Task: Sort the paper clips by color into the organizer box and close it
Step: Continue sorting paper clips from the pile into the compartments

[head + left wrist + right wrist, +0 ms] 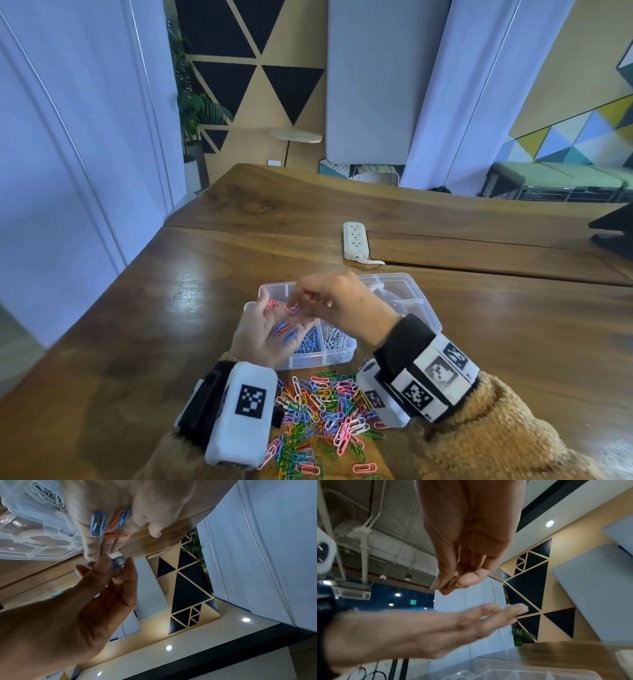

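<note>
Fingers [102,566] of right hand [342,305] pinch blue clip [118,562] upright.

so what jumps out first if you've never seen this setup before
The bright heap of multicoloured paper clips on the wooden table, right between the person's wrists, catches the eye first. Just beyond it, over the clear plastic organizer box, the open left hand carries blue and pink clips on its palm. The right hand pinches a blue paper clip at the left fingertips.
</note>
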